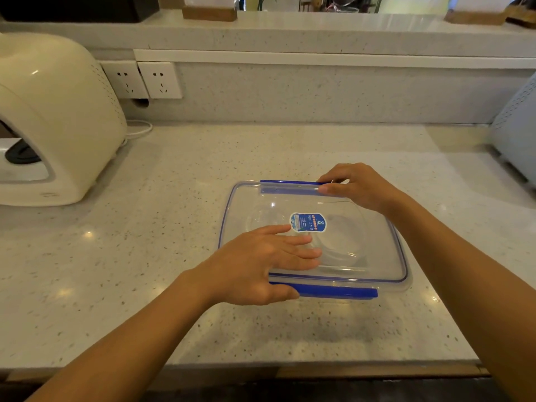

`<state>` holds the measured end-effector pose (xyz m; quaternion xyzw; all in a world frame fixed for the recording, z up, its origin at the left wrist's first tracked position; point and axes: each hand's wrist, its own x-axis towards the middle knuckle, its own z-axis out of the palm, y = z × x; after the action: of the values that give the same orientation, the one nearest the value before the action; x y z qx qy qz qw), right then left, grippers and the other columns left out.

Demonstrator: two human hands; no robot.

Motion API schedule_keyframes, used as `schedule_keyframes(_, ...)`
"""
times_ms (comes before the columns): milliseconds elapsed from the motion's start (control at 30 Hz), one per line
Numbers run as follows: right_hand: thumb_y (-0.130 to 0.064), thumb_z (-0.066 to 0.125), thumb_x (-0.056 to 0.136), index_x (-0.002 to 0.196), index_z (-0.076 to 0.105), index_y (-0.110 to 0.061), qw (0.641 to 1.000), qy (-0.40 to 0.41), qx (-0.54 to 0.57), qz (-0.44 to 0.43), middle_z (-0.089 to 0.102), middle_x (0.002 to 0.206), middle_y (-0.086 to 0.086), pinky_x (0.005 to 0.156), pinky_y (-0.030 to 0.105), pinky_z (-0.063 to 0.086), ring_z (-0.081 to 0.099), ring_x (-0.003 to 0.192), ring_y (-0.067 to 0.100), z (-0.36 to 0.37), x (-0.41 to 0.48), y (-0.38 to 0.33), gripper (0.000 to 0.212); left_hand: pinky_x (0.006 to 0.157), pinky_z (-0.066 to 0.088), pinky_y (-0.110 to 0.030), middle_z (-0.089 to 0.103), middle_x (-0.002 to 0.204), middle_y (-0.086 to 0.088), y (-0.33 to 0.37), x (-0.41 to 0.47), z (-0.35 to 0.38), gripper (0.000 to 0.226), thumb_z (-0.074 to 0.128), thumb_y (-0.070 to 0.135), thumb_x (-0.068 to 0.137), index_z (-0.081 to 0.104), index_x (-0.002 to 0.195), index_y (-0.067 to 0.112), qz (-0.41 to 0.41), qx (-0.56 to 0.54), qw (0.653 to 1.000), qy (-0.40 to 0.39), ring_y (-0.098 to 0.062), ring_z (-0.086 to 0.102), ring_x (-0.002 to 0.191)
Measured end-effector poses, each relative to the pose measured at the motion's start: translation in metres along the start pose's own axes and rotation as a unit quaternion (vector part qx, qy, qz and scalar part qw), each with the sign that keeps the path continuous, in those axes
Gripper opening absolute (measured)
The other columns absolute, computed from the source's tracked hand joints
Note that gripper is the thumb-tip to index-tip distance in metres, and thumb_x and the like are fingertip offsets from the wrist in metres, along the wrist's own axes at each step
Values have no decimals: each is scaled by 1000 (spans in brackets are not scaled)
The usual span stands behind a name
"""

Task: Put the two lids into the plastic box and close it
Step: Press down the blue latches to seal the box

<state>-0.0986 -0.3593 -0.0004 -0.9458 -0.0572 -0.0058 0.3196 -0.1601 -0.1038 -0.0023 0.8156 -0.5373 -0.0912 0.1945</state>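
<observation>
A clear plastic box (385, 256) with a blue seal and a blue label sits on the counter, its transparent cover resting on top. Round clear lids (345, 236) show faintly through the cover; how many I cannot tell. My left hand (261, 262) lies flat on the cover's near left part, thumb against the near blue latch (339, 292). My right hand (356, 187) rests on the far right corner, fingers curled over the end of the far blue latch (290, 187).
A cream-coloured appliance (49, 120) stands at the left with its cord by two wall sockets (142, 79). A grey perforated appliance (519, 132) stands at the right edge. The speckled counter's (145, 256) front edge runs just below my forearms.
</observation>
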Motion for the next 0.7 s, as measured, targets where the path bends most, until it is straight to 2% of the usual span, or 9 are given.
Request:
schedule_keyframes(167,-28,60,85,110,65,-13,1000,9,11,6,65,109,7,58,15,41,53,89,16,0,-1,-2,30,116,18,-29,47,139,8,2,1,0,44,54,33,87,44,129,26,-11,-28,1000,2,1,29,131)
schedule_keyframes(433,-28,61,84,109,66,-13,1000,9,25,17,66,107,6,61,17,43,55,91,17,-3,-5,-8,29,116,17,-27,44,140,12,1,1,0,42,53,34,88,44,128,31,-28,-52,998,3,3,28,132)
schedule_keyframes(567,-27,60,85,110,66,-12,999,5,15,32,65,108,7,63,19,45,54,92,18,-2,-5,-13,29,116,20,-29,45,139,10,2,0,1,41,54,34,88,45,128,30,-31,-53,998,15,-2,33,132)
schedule_keyframes(633,-27,57,87,111,65,-12,999,15,-6,47,65,109,8,68,25,47,54,93,18,0,-7,-18,29,115,21,-28,46,139,10,5,-2,1,42,53,37,87,44,128,30,-31,-35,998,30,-3,34,132)
schedule_keyframes(700,-29,52,90,112,64,-13,996,27,-55,59,65,111,9,79,37,49,56,95,23,4,-11,-24,30,114,18,-26,46,139,11,8,-5,4,44,49,40,87,42,130,31,-20,4,999,45,-2,34,132)
